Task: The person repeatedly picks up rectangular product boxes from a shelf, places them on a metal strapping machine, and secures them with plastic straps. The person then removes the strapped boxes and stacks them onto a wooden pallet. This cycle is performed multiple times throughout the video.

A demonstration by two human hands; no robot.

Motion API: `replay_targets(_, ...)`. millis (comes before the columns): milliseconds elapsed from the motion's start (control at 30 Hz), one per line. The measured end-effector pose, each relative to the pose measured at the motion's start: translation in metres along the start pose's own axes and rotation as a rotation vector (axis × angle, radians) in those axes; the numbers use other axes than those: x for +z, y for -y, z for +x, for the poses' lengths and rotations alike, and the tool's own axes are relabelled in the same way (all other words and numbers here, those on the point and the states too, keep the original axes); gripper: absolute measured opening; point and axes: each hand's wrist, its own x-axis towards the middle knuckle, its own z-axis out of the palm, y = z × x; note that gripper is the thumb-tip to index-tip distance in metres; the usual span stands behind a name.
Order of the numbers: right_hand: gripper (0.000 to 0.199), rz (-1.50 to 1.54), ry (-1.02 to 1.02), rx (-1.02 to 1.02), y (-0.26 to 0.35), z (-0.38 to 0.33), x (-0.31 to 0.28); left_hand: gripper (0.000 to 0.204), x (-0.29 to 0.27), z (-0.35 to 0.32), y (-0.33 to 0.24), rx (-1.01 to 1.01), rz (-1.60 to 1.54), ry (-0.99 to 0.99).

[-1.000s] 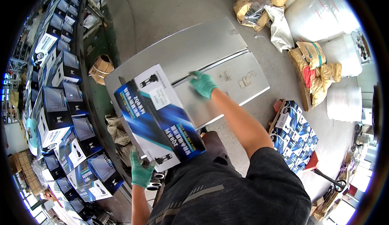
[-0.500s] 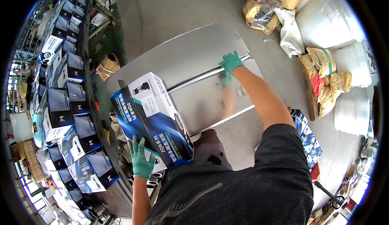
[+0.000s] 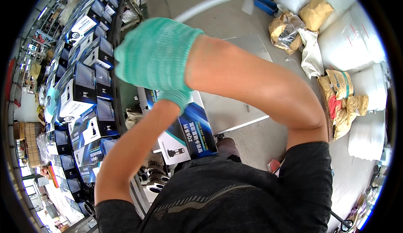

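Note:
My right hand (image 3: 155, 52), in a green knit glove, is raised close in front of me and slightly blurred. Its fingers look curled, and whatever they may hold is hidden. Below it is my left hand (image 3: 178, 98), also gloved; only the cuff area shows, and its fingers are covered by the right hand. A blue, black and white printed carton (image 3: 197, 128) lies beneath both hands on a metal-topped table (image 3: 235, 107). Beyond the right hand stretches a blurred pale strip (image 3: 210, 5) that I cannot identify.
Stacked printed cartons (image 3: 84, 82) line the left side. At the right are brown sacks (image 3: 342, 103), clear plastic-wrapped rolls (image 3: 348, 19) and a white bag (image 3: 310, 52). A blue bin (image 3: 265, 5) sits on the far floor.
My right hand has left the tabletop and swung left and up toward me. My left hand has moved up and right from the carton's near corner. The carton appears turned and shifted right.

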Motion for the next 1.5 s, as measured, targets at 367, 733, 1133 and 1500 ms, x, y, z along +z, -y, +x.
replay_targets(367, 0.071, 0.747, 0.008, 1.038, 0.000, -0.068, 0.273, 0.046, -0.178, -0.185, 0.246, -0.141, 0.822, 0.285)
replay_targets(733, 0.090, 1.070, 0.233, 1.387, 0.089, -0.040, 0.344, 0.023, -0.254, -0.309, 0.293, -0.645, 1.049, 0.333)
replay_targets(1133, 0.088, 0.931, 0.187, 1.376, 0.094, -0.041, 0.361, 0.030, -0.123, -0.177, 0.246, -0.912, -1.352, -0.163)
replay_targets(1500, 0.076, 0.862, 0.140, 1.402, 0.098, -0.046, 0.364, 0.028, 0.077, -0.196, 0.339, -1.234, -1.312, -0.257)
